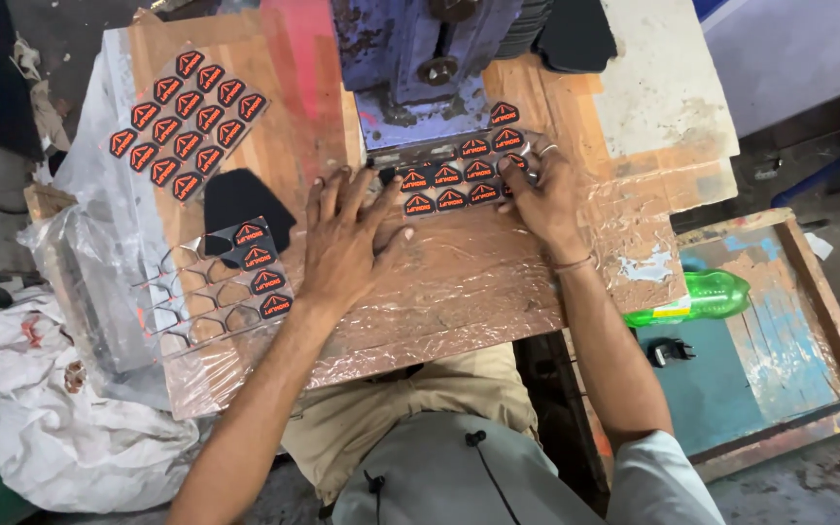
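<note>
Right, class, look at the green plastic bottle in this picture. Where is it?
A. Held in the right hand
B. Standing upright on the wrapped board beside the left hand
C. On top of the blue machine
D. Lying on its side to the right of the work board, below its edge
D: the green bottle lies on its side to the right of the plastic-covered board, lower down, apart from the right hand.

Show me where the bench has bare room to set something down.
Free: the film-wrapped bench top below the left hand and right hand. Crowded: the strip of black-and-orange badges under the blue press, and the left edge with a clear cut-out sheet.
</note>
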